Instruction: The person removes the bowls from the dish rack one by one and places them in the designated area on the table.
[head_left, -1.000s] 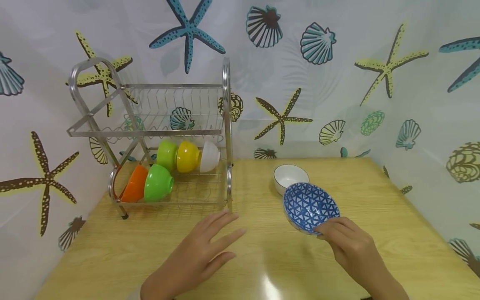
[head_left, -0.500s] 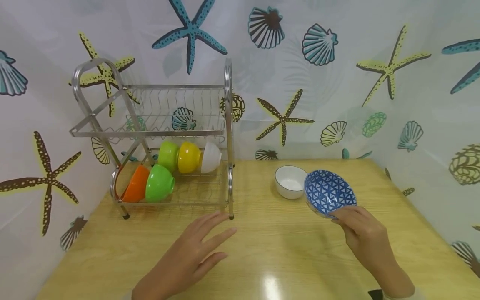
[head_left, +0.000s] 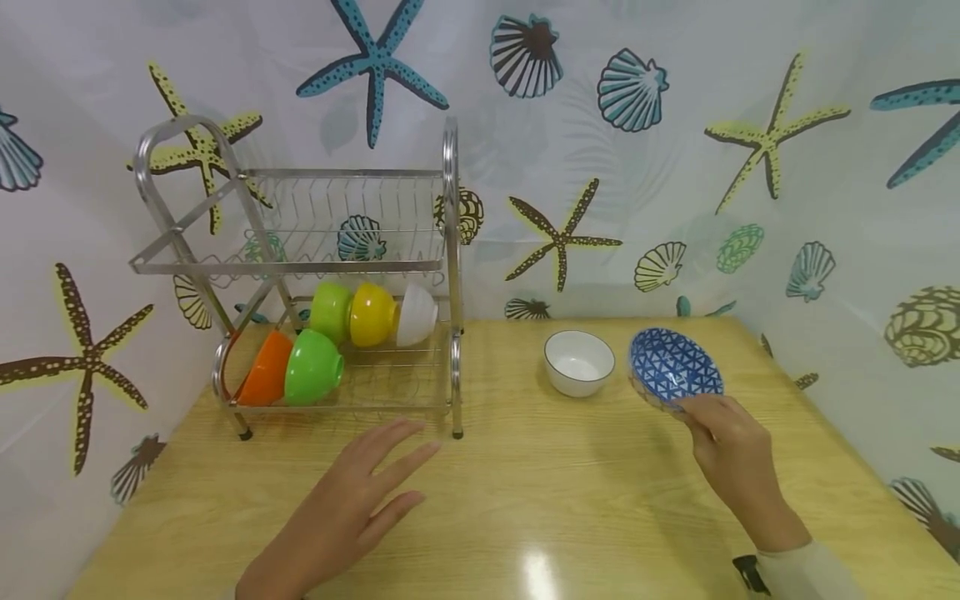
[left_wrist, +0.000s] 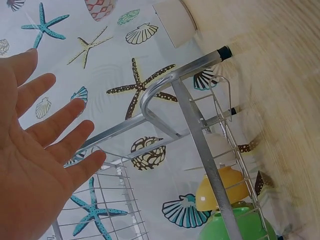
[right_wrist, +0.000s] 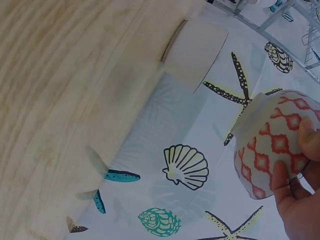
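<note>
My right hand (head_left: 731,454) pinches the near rim of a bowl (head_left: 670,360) with blue and white triangles inside. The right wrist view shows the red diamond pattern on that bowl's outside (right_wrist: 275,145), with finger and thumb at its rim. It is held tilted above the table, to the right of a white bowl (head_left: 577,358) with a dark rim, which stands upright on the wood. My left hand (head_left: 341,504) hovers in front of the dish rack, fingers spread and holding nothing. In the left wrist view the left palm (left_wrist: 30,165) is bare.
A two-tier metal dish rack (head_left: 292,267) stands at the left. Its lower tier holds several tilted bowls: orange (head_left: 266,371), green (head_left: 311,367), lime (head_left: 330,312), yellow (head_left: 372,315) and white (head_left: 416,317). A patterned curtain (head_left: 652,192) lines the back and sides of the wooden table (head_left: 487,500).
The patterned bowl has moved right and farther back in my right hand, away from in front of the white bowl. My left hand has drifted left and slightly toward me, still empty.
</note>
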